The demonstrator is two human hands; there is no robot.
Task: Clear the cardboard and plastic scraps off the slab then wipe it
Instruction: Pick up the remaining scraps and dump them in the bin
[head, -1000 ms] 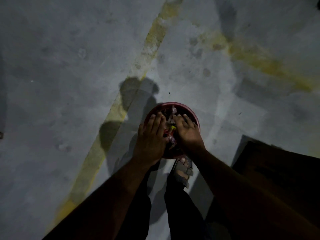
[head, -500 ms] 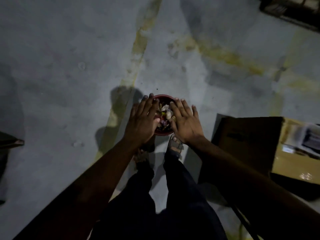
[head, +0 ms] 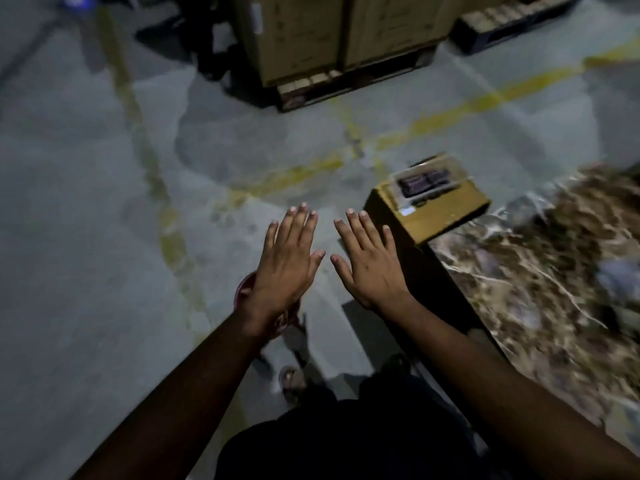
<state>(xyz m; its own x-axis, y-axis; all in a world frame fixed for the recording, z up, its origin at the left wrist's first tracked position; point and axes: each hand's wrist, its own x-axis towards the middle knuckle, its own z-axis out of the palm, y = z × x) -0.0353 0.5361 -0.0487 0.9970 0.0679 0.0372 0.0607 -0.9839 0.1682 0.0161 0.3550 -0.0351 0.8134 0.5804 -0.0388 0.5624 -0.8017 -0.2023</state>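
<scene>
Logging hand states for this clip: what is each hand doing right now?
Left hand: open, fingers straight, holding nothing, above the round red bowl.
Right hand: open, fingers spread, holding nothing.

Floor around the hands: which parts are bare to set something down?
Bare floor lies left of the yellow line and ahead of both hands toward the pallet. Crowded: right side, with the cardboard box and marble slab; a red bowl sits under the left hand.

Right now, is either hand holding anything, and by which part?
Nothing is held. The left hand and right hand are both spread flat and empty above the concrete floor.
</scene>
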